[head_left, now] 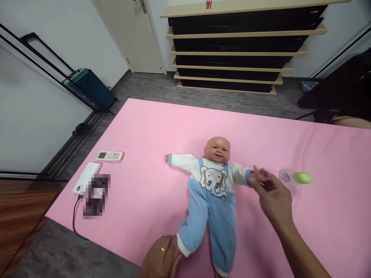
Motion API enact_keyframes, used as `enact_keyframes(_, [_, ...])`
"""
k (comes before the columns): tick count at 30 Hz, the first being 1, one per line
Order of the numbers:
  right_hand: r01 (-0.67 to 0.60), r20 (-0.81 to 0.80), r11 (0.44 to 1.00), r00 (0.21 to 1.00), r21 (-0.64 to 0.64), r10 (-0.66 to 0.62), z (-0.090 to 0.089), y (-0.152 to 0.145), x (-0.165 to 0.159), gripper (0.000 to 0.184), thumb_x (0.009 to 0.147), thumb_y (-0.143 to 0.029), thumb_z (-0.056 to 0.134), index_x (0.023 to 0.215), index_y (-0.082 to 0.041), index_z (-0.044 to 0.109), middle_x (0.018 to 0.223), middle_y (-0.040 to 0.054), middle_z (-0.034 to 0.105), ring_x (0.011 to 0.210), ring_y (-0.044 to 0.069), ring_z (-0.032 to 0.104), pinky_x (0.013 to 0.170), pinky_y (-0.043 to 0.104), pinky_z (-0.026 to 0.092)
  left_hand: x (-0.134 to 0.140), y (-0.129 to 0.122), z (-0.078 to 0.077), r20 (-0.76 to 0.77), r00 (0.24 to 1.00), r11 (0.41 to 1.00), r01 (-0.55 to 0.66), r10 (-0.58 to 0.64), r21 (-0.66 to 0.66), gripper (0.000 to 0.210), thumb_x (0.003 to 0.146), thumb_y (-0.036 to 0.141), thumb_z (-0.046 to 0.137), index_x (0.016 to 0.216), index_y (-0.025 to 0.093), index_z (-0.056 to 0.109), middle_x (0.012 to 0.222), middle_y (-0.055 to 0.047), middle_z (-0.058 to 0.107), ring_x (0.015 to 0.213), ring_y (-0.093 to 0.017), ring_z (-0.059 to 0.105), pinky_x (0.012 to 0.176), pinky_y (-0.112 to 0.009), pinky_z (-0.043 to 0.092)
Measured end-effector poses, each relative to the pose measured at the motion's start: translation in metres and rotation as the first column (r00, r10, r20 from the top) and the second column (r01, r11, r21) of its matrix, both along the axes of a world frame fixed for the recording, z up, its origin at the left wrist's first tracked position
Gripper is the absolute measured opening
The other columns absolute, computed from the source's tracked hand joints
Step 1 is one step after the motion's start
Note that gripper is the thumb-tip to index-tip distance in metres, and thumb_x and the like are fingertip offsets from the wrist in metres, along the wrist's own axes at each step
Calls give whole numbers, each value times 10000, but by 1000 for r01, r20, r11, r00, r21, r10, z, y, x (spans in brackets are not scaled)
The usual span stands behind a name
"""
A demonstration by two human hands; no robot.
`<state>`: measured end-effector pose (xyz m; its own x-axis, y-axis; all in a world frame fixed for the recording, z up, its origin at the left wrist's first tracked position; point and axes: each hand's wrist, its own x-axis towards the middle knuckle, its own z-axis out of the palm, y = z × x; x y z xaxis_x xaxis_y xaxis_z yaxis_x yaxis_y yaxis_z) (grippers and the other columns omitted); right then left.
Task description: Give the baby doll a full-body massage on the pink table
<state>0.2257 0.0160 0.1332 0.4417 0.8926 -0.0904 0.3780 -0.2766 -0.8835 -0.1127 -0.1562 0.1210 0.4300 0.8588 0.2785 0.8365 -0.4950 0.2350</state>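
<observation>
A baby doll (214, 193) lies on its back on the pink tabletop (150, 131), dressed in a white and light blue outfit with an elephant on the chest. Its head points away from me and its arms are spread. My left hand (162, 255), with a ring on one finger, is wrapped round the doll's foot below the trouser cuff. At the other side, my right hand (274, 199) pinches the doll's hand near the blue sleeve cuff. Just beyond my right hand lies a clear bottle (286, 177) with a green cap.
On the left lie a white remote control (110, 155), a white power bank (88, 175) with a black cable (74, 216), and a blurred-out item (97, 197). Beyond the table stand a blue suitcase (91, 88) and a shelf rack (232, 52). Part of a person (352, 121) shows at the right edge.
</observation>
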Motion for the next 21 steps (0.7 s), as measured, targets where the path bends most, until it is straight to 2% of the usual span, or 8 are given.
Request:
enact_keyframes(3, [-304, 268, 951, 913, -59, 309, 15, -9, -38, 261, 788, -347, 656, 1019, -226, 655, 966, 26, 681, 894, 207, 630, 831, 358, 497, 38, 13, 8, 8, 1000, 1000, 1, -1, 21, 316, 892, 192, 474, 1186, 101, 543, 893, -140, 649, 798, -218, 645, 690, -329, 570])
enact_keyframes(6, [-520, 518, 833, 668, -187, 534, 15, -12, -68, 181, 833, -233, 552, 987, -221, 646, 976, 53, 656, 923, 222, 571, 782, 336, 444, 82, 24, 6, -29, 999, 999, -38, 37, -29, 303, 885, 183, 477, 1161, 93, 567, 893, -150, 637, 777, -229, 633, 673, -357, 557])
enact_keyframes(8, [-553, 588, 776, 532, -304, 609, 13, -12, -78, 175, 854, -210, 515, 979, -216, 638, 951, 66, 641, 905, 227, 545, 728, 322, 411, 108, 28, 0, -59, 995, 996, -86, 84, -30, 330, 858, 153, 504, 1171, 70, 569, 904, -162, 629, 784, -246, 627, 670, -380, 551])
enact_keyframes(11, [-539, 614, 750, 459, -383, 643, 9, -9, -81, 182, 881, -222, 489, 998, -220, 629, 922, 65, 628, 884, 222, 533, 681, 304, 376, 134, 30, -9, -62, 991, 992, -122, 120, -24, 383, 820, 111, 524, 1191, 22, 554, 880, -163, 615, 770, -254, 614, 657, -394, 544])
enact_keyframes(14, [-539, 600, 749, 471, -384, 646, 6, -7, -75, 172, 877, -249, 505, 990, -229, 633, 907, 54, 629, 873, 215, 540, 669, 293, 371, 139, 30, -12, -32, 991, 991, -133, 132, -19, 396, 807, 108, 531, 1191, 15, 553, 864, -158, 609, 755, -252, 610, 654, -394, 542])
enact_keyframes(16, [-548, 571, 768, 532, -332, 626, 6, -7, -68, 180, 864, -265, 525, 999, -234, 641, 923, 48, 641, 886, 214, 554, 697, 297, 396, 130, 28, -10, -10, 991, 991, -135, 135, -1, 366, 825, 138, 524, 1174, 39, 569, 893, -168, 617, 785, -259, 622, 681, -396, 547])
enact_keyframes(19, [-467, 458, 871, 746, -156, 482, 9, -9, -51, 220, 851, -318, 555, 1028, -230, 653, 978, 43, 668, 911, 208, 593, 776, 318, 452, 101, 20, -4, 17, 997, 998, -69, 69, -7, 291, 878, 192, 474, 1126, 99, 594, 886, -152, 630, 770, -229, 634, 674, -349, 551])
enact_keyframes(21, [-269, 330, 960, 901, -80, 280, 8, -9, -31, 284, 824, -393, 606, 1043, -220, 661, 1006, 44, 684, 889, 209, 626, 812, 346, 483, 74, 11, -2, 28, 999, 999, -37, 37, -7, 275, 898, 204, 457, 1125, 125, 590, 854, -130, 634, 732, -197, 634, 646, -306, 550])
